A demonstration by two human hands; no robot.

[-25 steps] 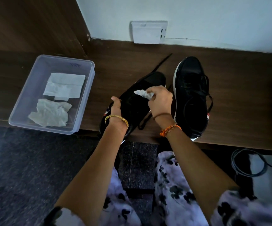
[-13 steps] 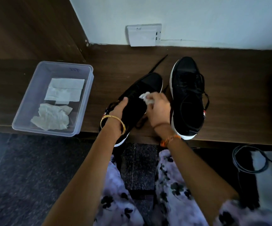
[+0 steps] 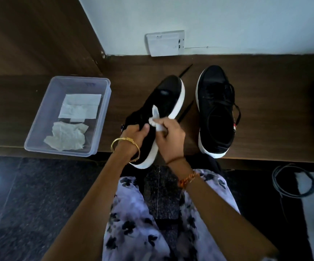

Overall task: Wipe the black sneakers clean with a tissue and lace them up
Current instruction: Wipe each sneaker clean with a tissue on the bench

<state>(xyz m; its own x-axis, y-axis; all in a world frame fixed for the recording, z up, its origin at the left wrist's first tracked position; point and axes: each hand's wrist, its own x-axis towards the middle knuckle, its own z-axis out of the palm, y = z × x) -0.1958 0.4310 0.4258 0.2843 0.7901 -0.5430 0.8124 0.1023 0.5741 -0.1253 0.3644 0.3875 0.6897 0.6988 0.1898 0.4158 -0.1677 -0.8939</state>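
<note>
Rolled further onto its side since a second ago, the left sneaker (image 3: 163, 108) now shows its white sole edge; the left hand (image 3: 133, 136) grips its heel, toe toward the wall, and the right hand (image 3: 171, 136) pinches a tissue (image 3: 155, 119) against it. Left of it, a plastic tub (image 3: 45, 117) holds folded and crumpled tissues; the right sneaker (image 3: 216, 110) stands upright on its other side.

Matt black cloth sneaker with smooth white rubber sole (image 3: 215, 110); crumpled white paper tissue (image 3: 155, 120); translucent smooth plastic tub (image 3: 103, 117), left; dark grained wooden bench (image 3: 275, 110).

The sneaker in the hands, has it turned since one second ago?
Yes. The held sneaker has rolled onto its side beside the other sneaker; its white sole edge now faces that one.
</note>
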